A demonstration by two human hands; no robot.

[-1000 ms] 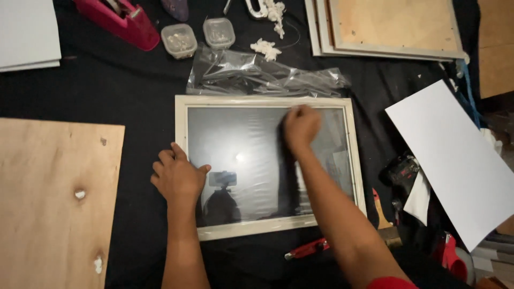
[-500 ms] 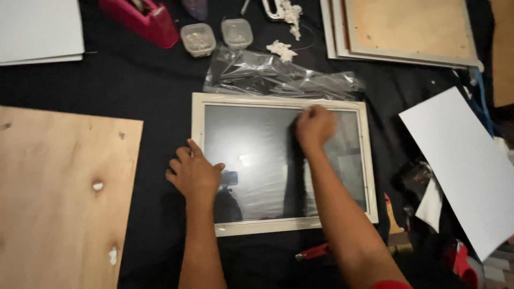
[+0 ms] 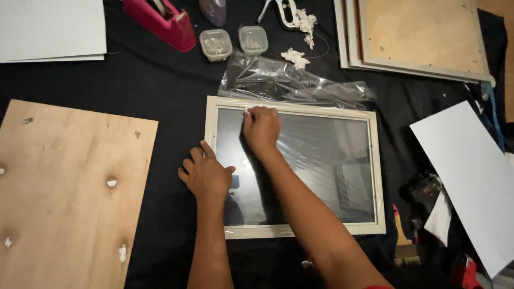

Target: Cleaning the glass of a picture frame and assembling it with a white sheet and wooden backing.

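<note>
A pale wooden picture frame (image 3: 377,176) with a glass pane (image 3: 321,166) lies flat on black cloth. My right hand (image 3: 262,128) is closed on a small white wad (image 3: 247,111) and presses it on the glass near the frame's upper left corner. My left hand (image 3: 206,174) lies flat over the frame's left rim, fingers spread on the cloth, holding nothing. My right forearm crosses the pane diagonally and hides part of it.
A plywood board (image 3: 64,187) with white blobs lies at the left. Crumpled clear plastic (image 3: 289,83) sits behind the frame, with two small lidded tubs (image 3: 216,44), a red tape dispenser (image 3: 160,21) and stacked frames (image 3: 417,37) beyond. White sheets (image 3: 471,176) lie at the right.
My right hand has slid leftward across the glass from the upper right to the upper left corner. My left hand has stayed at the left rim. The view has shifted.
</note>
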